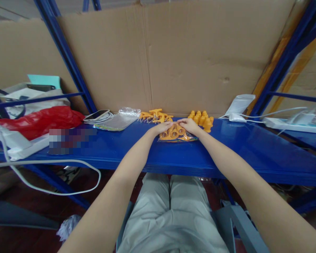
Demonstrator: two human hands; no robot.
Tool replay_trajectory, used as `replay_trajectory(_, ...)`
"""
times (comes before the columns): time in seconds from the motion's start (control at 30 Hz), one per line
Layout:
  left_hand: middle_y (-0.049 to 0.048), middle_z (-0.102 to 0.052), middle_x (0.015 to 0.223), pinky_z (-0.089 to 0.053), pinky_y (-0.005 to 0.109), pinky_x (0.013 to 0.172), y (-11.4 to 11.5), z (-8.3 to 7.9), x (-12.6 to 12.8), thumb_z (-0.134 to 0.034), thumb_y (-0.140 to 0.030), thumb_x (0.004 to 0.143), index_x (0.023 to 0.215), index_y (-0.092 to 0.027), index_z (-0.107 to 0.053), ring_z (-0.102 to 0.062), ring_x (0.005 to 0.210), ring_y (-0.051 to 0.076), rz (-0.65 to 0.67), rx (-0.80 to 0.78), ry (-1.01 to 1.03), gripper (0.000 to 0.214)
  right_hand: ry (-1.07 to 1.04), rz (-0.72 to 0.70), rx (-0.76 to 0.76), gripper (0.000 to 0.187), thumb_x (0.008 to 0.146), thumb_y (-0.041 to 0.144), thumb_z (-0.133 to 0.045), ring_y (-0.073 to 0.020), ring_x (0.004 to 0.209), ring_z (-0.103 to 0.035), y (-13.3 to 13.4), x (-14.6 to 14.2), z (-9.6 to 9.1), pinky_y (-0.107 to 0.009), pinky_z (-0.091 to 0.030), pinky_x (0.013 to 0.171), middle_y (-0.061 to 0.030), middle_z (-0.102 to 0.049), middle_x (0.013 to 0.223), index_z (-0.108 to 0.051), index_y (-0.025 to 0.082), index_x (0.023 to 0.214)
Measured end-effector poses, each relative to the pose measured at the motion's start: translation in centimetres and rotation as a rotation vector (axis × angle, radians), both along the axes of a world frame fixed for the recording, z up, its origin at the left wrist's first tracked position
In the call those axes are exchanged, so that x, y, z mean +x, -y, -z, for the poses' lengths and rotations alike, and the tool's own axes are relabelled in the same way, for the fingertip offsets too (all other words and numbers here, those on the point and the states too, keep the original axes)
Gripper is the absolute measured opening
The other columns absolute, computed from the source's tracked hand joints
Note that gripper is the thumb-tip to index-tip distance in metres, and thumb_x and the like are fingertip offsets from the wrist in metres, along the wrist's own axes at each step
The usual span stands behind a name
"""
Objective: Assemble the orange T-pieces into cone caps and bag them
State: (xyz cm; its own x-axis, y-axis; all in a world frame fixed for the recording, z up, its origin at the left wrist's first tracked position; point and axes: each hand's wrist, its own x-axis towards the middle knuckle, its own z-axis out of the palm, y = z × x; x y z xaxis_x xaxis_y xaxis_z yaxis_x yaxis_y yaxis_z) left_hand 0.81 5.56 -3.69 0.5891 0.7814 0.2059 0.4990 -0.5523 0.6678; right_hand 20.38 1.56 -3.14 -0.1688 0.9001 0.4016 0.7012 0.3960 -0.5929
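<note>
A clear plastic bag with several orange cup-ended parts in it lies on the blue shelf top in front of me. My left hand grips the bag's far left side, fingers closed and pointing inward. At the far right side, my right hand is closed on the same bag, its fingertips close to those of the left. Just behind my left hand is a pile of orange T-shaped pieces with small metal chains. Beyond my right hand stands a cluster of orange stepped cylindrical parts.
Flat clear bags lie left of the pile, beside a phone and white cable. Farther left are a red plastic bag and a white box. A white adapter and power strip sit right. Cardboard backs the shelf.
</note>
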Motion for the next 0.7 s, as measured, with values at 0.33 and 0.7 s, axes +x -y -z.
replay_trajectory(0.33, 0.0083, -0.069, 0.131, -0.039, 0.032, 0.114, 2.3, -1.2, 0.2, -0.049, -0.019, 0.094, 0.125, -0.012, -0.069, -0.06, 0.124, 0.02, -0.131, 0.058, -0.068, 0.038, 0.208, -0.017, -0.101, 0.035, 0.095, 0.015, -0.05, -0.0204, 0.11, -0.068, 1.5, 0.4, -1.5, -0.027, -0.049, 0.1, -0.0113, -0.071, 0.124, -0.073, 0.009, 0.12)
replay_trajectory(0.7, 0.0045, -0.071, 0.128, -0.045, 0.031, 0.109, 4.7, -2.4, 0.5, -0.05, -0.025, 0.096, 0.123, -0.018, -0.072, -0.065, 0.119, 0.02, -0.194, 0.032, -0.072, 0.035, 0.234, -0.016, -0.103, 0.032, 0.091, 0.014, -0.053, -0.029, 0.102, -0.07, 2.7, 0.3, -2.7, -0.04, -0.052, 0.095, -0.0122, -0.074, 0.115, -0.078, 0.013, 0.112)
